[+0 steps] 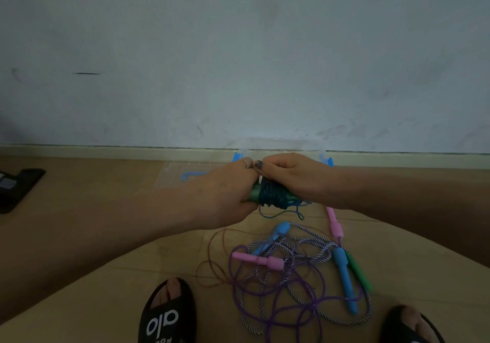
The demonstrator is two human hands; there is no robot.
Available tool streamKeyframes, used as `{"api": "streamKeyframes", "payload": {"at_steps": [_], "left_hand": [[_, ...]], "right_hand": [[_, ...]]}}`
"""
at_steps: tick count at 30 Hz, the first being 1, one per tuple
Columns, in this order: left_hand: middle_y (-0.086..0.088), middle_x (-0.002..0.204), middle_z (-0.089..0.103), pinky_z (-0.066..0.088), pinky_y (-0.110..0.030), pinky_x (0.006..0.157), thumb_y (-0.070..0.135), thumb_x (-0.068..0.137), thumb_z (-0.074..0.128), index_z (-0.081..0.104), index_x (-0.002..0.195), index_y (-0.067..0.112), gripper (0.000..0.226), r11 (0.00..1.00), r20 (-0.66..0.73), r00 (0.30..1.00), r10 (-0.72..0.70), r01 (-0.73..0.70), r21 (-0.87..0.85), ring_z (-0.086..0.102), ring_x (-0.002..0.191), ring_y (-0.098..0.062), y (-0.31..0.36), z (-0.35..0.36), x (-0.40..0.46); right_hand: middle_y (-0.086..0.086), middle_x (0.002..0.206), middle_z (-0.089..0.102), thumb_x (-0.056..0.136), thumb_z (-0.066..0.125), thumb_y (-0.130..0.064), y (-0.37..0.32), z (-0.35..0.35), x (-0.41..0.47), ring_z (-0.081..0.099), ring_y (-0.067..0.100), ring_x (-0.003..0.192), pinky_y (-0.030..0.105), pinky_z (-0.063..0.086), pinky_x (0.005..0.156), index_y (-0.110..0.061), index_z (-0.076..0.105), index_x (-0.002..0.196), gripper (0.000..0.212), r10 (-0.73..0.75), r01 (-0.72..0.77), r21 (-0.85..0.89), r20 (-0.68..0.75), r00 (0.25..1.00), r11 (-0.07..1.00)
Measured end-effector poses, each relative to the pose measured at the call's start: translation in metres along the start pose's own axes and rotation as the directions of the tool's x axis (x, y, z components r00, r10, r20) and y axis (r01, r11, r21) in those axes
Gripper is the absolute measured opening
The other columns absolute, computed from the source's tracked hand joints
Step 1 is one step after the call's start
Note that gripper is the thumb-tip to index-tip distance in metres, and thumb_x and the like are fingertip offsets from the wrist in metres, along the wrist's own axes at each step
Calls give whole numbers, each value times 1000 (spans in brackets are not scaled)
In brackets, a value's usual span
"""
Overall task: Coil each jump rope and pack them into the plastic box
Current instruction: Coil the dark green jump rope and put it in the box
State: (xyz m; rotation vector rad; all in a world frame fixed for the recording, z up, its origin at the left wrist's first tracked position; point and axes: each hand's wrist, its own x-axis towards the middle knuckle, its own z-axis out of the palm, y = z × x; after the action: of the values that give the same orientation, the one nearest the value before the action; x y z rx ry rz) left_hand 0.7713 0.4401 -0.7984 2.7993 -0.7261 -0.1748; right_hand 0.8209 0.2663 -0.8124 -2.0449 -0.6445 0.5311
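A dark teal jump rope point(273, 196) is wound in a tight bundle around its green handles, with a loose tail hanging below. My left hand point(225, 194) grips the bundle's left end. My right hand point(294, 178) holds its right end, fingers curled over the top. Behind my hands stands the clear plastic box point(322, 154) with blue latches, mostly hidden. Its clear lid point(172, 180) lies flat on the floor to the left. On the floor below lies a tangle of ropes: a striped rope with blue handles point(344, 276), a purple rope with pink handles point(258, 260) and a green handle point(360, 273).
The grey wall and skirting board run close behind the box. A black object point(16, 188) lies on the floor at far left. My feet in black slippers point(167, 313) sit at the bottom edge, either side of the rope tangle.
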Motion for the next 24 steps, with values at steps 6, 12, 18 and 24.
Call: {"api": "streamKeyframes", "payload": {"at_steps": [6,12,18,24], "left_hand": [[-6,107,51,49,-39,80,26,88,55,58,104,9,24,999,46,999,-23,21,47,56,91,-22,3,-7,5],[-1,104,61,39,-30,65,44,94,47,50,116,25,29,957,34,997,-73,61,285,61,90,-23,2,-12,3],[1,94,64,51,-35,67,45,94,43,49,109,24,26,936,61,998,-9,-13,352,62,77,-21,-1,-15,-4],[2,95,65,31,-25,53,37,93,49,53,107,24,20,976,-6,1000,1,0,219,62,85,-21,6,-21,-2]], "right_hand": [[-6,58,38,101,45,-38,-3,-2,1,34,8,52,25,30,53,-20,40,63,42,-17,11,-72,-82,996,997],[-2,61,44,101,46,-37,-6,-1,-1,39,11,55,26,34,54,-16,49,67,40,-34,29,-48,-104,994,998],[13,70,49,97,48,-48,-4,0,-2,44,20,58,35,38,57,-5,61,80,48,40,-43,135,30,999,990],[6,48,45,81,63,-50,8,-1,0,35,16,42,27,28,45,-8,57,66,45,158,-157,221,15,987,963]]}}
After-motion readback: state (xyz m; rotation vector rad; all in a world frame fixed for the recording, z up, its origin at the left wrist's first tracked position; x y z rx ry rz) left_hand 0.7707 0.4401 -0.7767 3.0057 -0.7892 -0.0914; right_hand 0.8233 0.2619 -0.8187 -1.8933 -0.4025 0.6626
